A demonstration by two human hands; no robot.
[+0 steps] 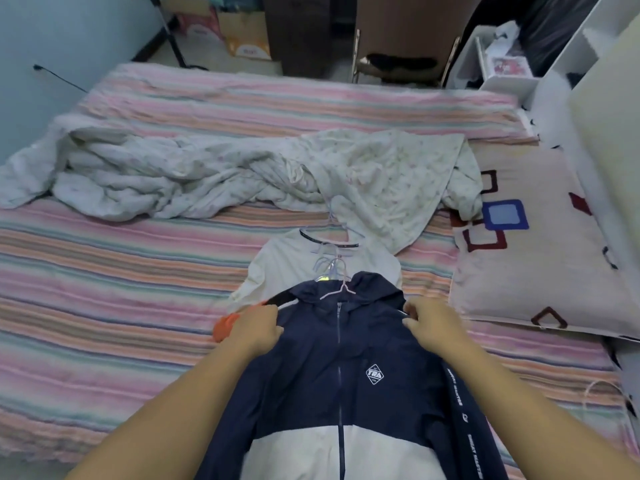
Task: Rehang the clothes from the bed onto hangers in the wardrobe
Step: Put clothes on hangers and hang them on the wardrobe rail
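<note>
A navy and white zip jacket [346, 368] lies on top of a pile of clothes on the bed [104, 271]. A pale hanger hook [341, 287] sticks out at its collar. My left hand [258, 325] grips the jacket's left shoulder. My right hand [431, 323] grips its right shoulder. Under the jacket lies a cream top [294, 265] with a dark-trimmed neckline, and more hanger hooks [327, 265] show above the jacket's collar. An orange garment [225, 327] peeks out beside my left hand.
A crumpled white floral quilt [242, 171] lies across the middle of the striped bed. A patterned pillow [526, 251] sits at the right. White furniture [588, 98] stands along the right side, and a chair [401, 60] and boxes [242, 32] stand beyond the bed.
</note>
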